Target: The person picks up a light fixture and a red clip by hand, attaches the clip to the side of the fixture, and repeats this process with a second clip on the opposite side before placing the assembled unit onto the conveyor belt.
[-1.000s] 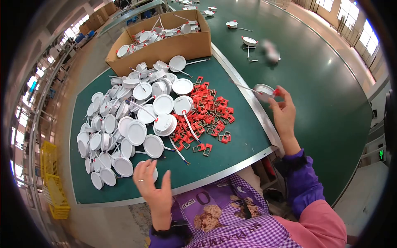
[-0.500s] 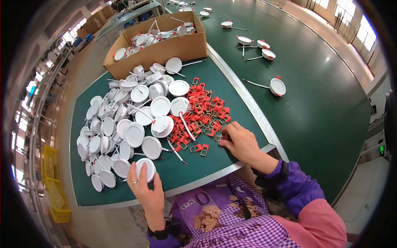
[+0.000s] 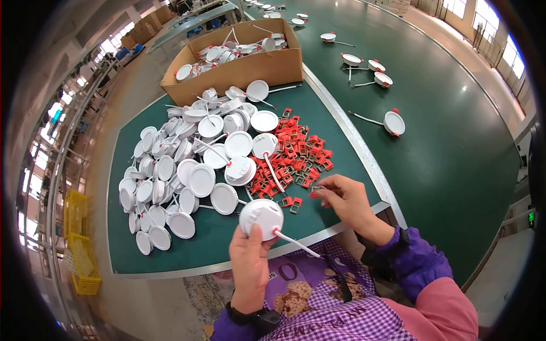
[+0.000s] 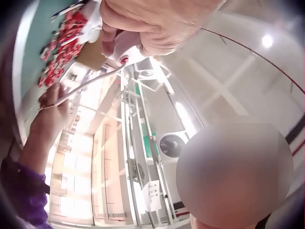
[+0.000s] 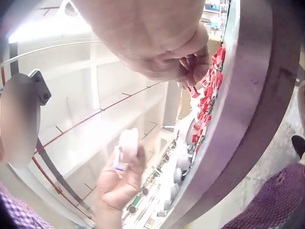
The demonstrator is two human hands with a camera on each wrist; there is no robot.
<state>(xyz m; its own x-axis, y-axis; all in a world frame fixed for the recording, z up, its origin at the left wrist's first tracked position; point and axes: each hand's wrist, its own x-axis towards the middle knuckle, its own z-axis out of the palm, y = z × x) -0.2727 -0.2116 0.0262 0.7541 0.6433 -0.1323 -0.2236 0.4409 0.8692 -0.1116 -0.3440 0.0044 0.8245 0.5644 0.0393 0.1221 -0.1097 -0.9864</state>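
My left hand [image 3: 250,270] grips a round white downlight [image 3: 263,215] above the table's front edge, its thumb lying on the housing. The housing side faces up, and a white cable [image 3: 298,245] runs from a red grommet towards the apron. At the near right of the pile of red clips [image 3: 293,149], my right hand [image 3: 350,207] pinches a small red spring clip [image 3: 313,194]. In the right wrist view the clip [image 5: 193,91] shows below the fingertips.
White downlights [image 3: 202,180] lie heaped on the left of the green table [image 3: 330,215]. A cardboard box [image 3: 239,71] of more downlights stands behind. Past a metal rail [image 3: 347,131], a green conveyor belt [image 3: 443,159] carries several downlights with red clips.
My right hand left a downlight on the belt, came back to the clips and took one. My left hand picked a downlight from the pile's near edge and brought it right, over the front edge.
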